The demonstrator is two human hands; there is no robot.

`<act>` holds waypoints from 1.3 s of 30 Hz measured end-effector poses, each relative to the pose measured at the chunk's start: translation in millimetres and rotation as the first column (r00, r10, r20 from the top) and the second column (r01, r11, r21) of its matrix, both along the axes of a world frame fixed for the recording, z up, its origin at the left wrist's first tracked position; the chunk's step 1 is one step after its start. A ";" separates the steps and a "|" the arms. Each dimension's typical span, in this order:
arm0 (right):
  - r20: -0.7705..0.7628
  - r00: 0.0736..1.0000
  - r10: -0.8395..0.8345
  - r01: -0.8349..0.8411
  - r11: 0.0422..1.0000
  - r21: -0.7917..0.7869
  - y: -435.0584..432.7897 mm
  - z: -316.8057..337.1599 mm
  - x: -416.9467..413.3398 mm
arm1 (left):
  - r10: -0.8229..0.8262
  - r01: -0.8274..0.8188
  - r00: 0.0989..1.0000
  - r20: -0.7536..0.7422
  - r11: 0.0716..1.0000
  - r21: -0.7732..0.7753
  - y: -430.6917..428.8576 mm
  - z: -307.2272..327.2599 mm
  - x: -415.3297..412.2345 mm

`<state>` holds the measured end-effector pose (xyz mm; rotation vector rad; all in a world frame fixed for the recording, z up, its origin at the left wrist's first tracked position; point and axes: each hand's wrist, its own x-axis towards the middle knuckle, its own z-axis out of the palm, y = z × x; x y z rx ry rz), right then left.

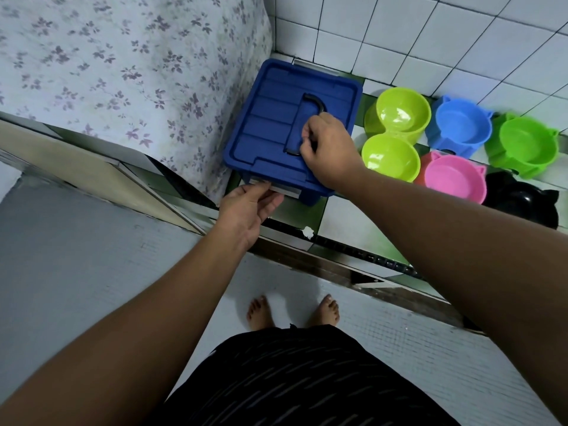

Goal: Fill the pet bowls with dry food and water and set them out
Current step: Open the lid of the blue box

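View from above of a person standing barefoot at a green tiled ledge (347,222) in a white-tiled corner (430,35). A large floral cloth (123,72) drapes something bulky on the left, touching the side of a blue lidded storage box (270,96), which sits in the corner. The right hand (330,149) curls its fingers round the black handle (310,101) on the lid. The left hand (246,207) pinches the grey latch (290,192) on the box's near edge. The box looks like rigid plastic; if it holds the dry food it may be heavy, so the handle and latch are the sensible holds. Just right of it stand the pet bowls, close together: a lime double bowl (402,115), a green cat-eared bowl (528,146), a blue one (461,124), a pink one (455,179) and a black one (528,204). No food shows in them. They look light, smooth and easily nudged, and best lifted by the rim. The double bowl crowds the box's right side.
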<state>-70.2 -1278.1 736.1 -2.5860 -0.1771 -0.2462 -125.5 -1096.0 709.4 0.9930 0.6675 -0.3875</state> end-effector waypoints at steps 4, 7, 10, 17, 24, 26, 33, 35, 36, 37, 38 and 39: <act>0.000 1.000 -0.004 0.004 1.000 -0.001 -0.3 -0.4 1.4 | -0.023 0.026 0.999 0.044 0.998 -0.064 5.4 -1.3 -6.4; 0.000 1.000 -0.004 0.004 1.000 -0.006 0.2 -0.4 2.3 | -0.043 0.050 0.997 0.069 0.994 -0.095 8.1 -2.2 -9.4; 0.002 1.000 -0.003 0.003 1.000 0.001 -0.2 -0.6 2.4 | -0.002 0.010 0.997 0.078 0.996 -0.091 6.6 -1.2 -7.1; 0.016 1.000 0.003 -0.003 1.000 0.018 -0.3 -1.1 1.1 | -0.013 0.023 0.995 0.103 0.995 -0.100 2.1 3.5 -4.5; 0.009 1.000 0.003 -0.003 1.000 0.018 -0.2 0.5 1.0 | -0.020 0.032 0.990 0.143 0.996 -0.082 1.2 2.6 -5.8; 0.000 1.000 -0.002 0.002 1.000 0.017 0.0 1.2 1.0 | -0.031 0.044 0.988 0.154 0.995 -0.085 2.4 1.3 -5.9; -0.008 1.000 -0.014 0.014 1.000 0.011 1.9 2.0 0.7 | -0.053 0.066 0.983 0.176 0.995 -0.070 5.6 -0.5 -5.9; -0.007 1.000 -0.019 0.019 1.000 0.009 1.7 2.2 1.2 | -0.050 0.064 0.984 0.171 0.995 -0.079 7.1 0.7 -7.0; -0.005 1.000 -0.020 0.020 1.000 0.007 1.7 2.1 1.3 | -0.054 0.068 0.984 0.170 0.995 -0.078 7.4 1.7 -7.7; -0.004 1.000 -0.019 0.019 1.000 0.002 1.6 2.0 1.4 | -0.060 0.073 0.984 0.170 0.995 -0.071 7.3 2.6 -8.2; -0.003 1.000 -0.018 0.018 1.000 -0.002 1.6 1.9 1.4 | -0.068 0.079 0.983 0.172 0.995 -0.060 6.8 3.6 -8.9; -0.003 1.000 -0.018 0.018 1.000 -0.005 1.9 1.4 1.3 | -0.073 0.082 0.982 0.174 0.996 -0.047 6.0 5.2 -9.7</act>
